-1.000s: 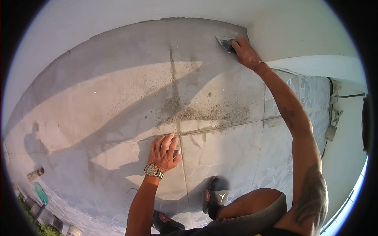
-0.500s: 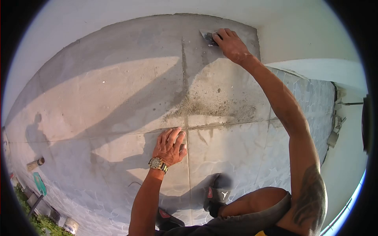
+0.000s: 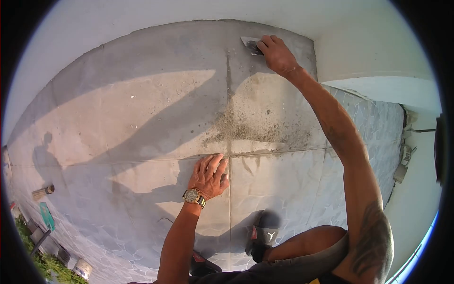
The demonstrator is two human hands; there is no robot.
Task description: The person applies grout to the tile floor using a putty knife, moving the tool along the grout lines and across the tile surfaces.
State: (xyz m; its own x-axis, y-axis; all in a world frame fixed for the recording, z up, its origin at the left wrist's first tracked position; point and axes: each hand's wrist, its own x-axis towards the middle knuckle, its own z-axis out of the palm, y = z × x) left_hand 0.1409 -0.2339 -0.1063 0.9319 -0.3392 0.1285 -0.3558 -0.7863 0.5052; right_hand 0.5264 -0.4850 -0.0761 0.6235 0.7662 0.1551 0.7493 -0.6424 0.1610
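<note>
My right hand (image 3: 278,53) reaches to the far part of the tiled floor and grips a scraper (image 3: 251,44) with a flat metal blade and dark handle. The blade lies low over the floor, just right of a dirt-filled joint (image 3: 228,78). My fingers cover most of the handle. My left hand (image 3: 209,176), with a watch (image 3: 192,195) at its wrist, rests on the floor with fingers stretched out, beside the crossing of two joints. Beyond it, loose grit (image 3: 236,128) lies scattered around the joint.
A white wall (image 3: 265,16) borders the floor's far side. At left lie a brush (image 3: 43,191) and a green object (image 3: 47,216). Rubble (image 3: 402,163) lines the right edge. My shod foot (image 3: 263,232) stands close below.
The view has shifted slightly, so the floor appears farther right. My right hand and the scraper have edged a little left toward the joint. My left hand stays on the floor.
</note>
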